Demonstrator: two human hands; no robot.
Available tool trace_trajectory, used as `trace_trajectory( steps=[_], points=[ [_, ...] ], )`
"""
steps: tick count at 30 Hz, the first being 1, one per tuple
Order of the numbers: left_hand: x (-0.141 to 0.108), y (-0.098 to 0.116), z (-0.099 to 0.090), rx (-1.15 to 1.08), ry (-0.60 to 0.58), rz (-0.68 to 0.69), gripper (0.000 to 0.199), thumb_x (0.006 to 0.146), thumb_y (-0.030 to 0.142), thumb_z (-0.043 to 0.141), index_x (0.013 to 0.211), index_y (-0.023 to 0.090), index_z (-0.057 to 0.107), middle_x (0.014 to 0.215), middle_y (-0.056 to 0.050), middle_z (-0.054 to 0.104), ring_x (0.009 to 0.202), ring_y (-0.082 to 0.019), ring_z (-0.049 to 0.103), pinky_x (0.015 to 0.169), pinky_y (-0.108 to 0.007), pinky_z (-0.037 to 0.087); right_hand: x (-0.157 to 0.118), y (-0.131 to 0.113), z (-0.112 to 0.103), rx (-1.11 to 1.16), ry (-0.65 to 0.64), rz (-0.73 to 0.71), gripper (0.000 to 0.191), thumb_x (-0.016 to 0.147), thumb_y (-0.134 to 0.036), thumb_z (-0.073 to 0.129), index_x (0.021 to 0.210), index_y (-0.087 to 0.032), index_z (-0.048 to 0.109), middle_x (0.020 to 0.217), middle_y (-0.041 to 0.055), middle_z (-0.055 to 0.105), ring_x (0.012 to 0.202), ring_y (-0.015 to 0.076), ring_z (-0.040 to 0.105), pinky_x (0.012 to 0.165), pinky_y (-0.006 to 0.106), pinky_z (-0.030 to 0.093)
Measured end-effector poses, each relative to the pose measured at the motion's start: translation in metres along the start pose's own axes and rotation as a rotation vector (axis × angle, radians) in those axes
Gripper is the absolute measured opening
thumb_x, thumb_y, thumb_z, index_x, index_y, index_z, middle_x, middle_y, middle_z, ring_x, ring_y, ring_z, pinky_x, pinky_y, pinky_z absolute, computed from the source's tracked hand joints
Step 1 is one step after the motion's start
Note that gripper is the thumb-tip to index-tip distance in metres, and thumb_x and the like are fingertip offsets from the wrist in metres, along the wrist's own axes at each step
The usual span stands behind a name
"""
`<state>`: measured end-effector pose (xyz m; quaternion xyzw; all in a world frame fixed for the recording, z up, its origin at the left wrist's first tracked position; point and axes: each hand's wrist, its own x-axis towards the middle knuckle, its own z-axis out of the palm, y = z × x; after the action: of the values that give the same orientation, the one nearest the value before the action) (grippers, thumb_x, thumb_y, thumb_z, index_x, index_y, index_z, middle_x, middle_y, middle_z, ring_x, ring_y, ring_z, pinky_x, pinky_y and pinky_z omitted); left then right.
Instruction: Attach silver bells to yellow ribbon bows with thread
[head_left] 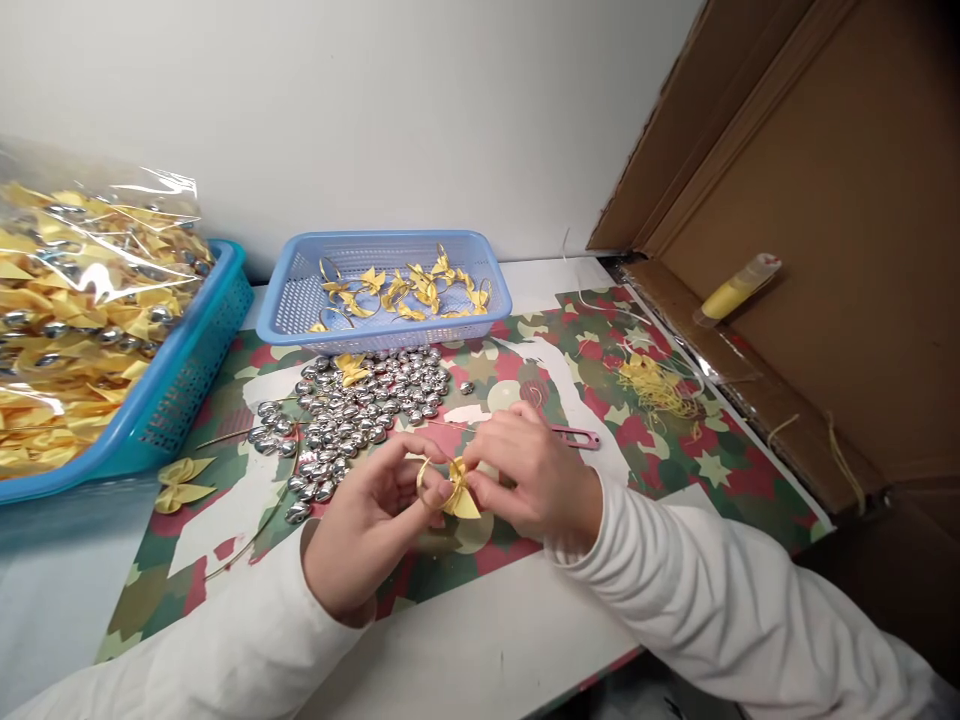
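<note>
Near the front of the patterned sheet, my left hand (379, 520) pinches a yellow ribbon bow (461, 497) with a thin ring looped by its fingers. From the other side my right hand (525, 470) closes its fingers on the same bow at its right edge. Part of the bow is hidden behind the fingertips. A pink-handled tool (577, 437) lies just beyond my right hand. Behind my left hand spreads a pile of silver beads (337, 410), with a yellow bow (351, 369) on top.
A blue basket (382, 338) holds yellow bows with rings. At left, a teal basket (191, 365) bears a clear bag of bows. A loose bow (182, 484) and gold cords lie nearby. Yellow threads (656, 385) lie at right, near a cardboard wall (825, 200) and a yellow tube (739, 290).
</note>
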<state>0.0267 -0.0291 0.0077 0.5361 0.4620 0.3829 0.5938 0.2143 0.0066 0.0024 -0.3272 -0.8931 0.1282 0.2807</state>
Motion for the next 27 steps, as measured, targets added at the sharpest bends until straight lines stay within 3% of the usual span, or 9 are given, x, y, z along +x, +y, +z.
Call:
trace_trajectory(
  steps=[1,5,8,10,13,20,25,27],
  points=[
    [0.0,-0.001,0.0,-0.023,0.032,0.013,0.02,0.079,0.033,0.064,0.086,0.019,0.052,0.062,0.002,0.056,0.054,-0.011,0.053,0.049,-0.021,0.046,0.0,0.005,-0.005,0.001,0.013,0.052,0.016,0.087,-0.025,0.043,0.083,-0.018,0.057,0.073,0.0022,0.058,0.073,0.0163,0.048,0.074,0.032,0.03],
    [0.0,-0.004,0.002,-0.038,0.135,0.074,0.019,0.076,0.033,0.068,0.076,0.018,0.056,0.066,0.001,0.056,0.053,-0.009,0.053,0.048,-0.02,0.048,-0.002,0.03,-0.02,-0.253,0.146,0.512,0.021,0.084,-0.037,0.055,0.093,-0.019,0.058,0.091,0.0074,0.061,0.087,0.0229,0.052,0.077,0.034,0.035],
    [-0.001,-0.003,0.002,-0.029,0.136,0.047,0.019,0.075,0.034,0.068,0.07,0.017,0.06,0.065,0.0,0.058,0.05,-0.01,0.054,0.046,-0.021,0.048,-0.002,0.041,-0.02,-0.393,0.024,0.716,0.028,0.079,-0.042,0.062,0.093,-0.018,0.057,0.099,0.0103,0.06,0.094,0.0278,0.052,0.078,0.037,0.037],
    [-0.002,-0.002,0.002,-0.029,0.13,0.008,0.018,0.073,0.034,0.068,0.071,0.017,0.064,0.065,-0.001,0.061,0.05,-0.011,0.056,0.046,-0.022,0.049,-0.002,0.042,-0.018,-0.401,-0.079,0.779,0.019,0.083,-0.037,0.059,0.088,-0.018,0.057,0.099,0.0101,0.06,0.096,0.0277,0.053,0.077,0.038,0.038],
    [-0.003,-0.002,0.001,-0.037,0.105,-0.089,0.018,0.07,0.034,0.069,0.071,0.016,0.07,0.061,-0.004,0.065,0.051,-0.015,0.059,0.046,-0.024,0.051,-0.002,0.042,-0.015,-0.373,-0.138,0.802,0.01,0.088,-0.026,0.051,0.083,-0.019,0.056,0.097,0.0094,0.06,0.096,0.026,0.055,0.077,0.037,0.039],
    [0.001,-0.008,-0.001,-0.194,0.184,-0.331,0.033,0.065,0.046,0.07,0.063,0.013,0.071,0.066,-0.009,0.07,0.05,-0.017,0.064,0.053,-0.03,0.055,-0.016,0.066,-0.03,-0.321,0.014,0.77,0.018,0.082,-0.034,0.058,0.087,-0.017,0.056,0.092,0.0096,0.06,0.085,0.0233,0.056,0.075,0.034,0.042],
    [0.002,-0.008,-0.001,-0.272,0.112,-0.39,0.032,0.055,0.041,0.082,0.062,0.013,0.067,0.054,-0.004,0.065,0.047,-0.015,0.061,0.049,-0.026,0.053,-0.018,0.074,-0.044,-0.274,0.155,0.73,0.011,0.082,-0.028,0.055,0.082,-0.017,0.058,0.086,0.0076,0.059,0.077,0.0196,0.055,0.071,0.032,0.043],
    [0.001,-0.008,0.0,-0.307,0.064,-0.382,0.031,0.052,0.036,0.085,0.063,0.014,0.066,0.051,-0.001,0.062,0.044,-0.013,0.058,0.046,-0.024,0.05,-0.016,0.07,-0.047,-0.198,0.109,0.659,0.012,0.08,-0.028,0.059,0.079,-0.017,0.058,0.084,0.0061,0.059,0.076,0.0183,0.055,0.069,0.03,0.042]
  ],
)
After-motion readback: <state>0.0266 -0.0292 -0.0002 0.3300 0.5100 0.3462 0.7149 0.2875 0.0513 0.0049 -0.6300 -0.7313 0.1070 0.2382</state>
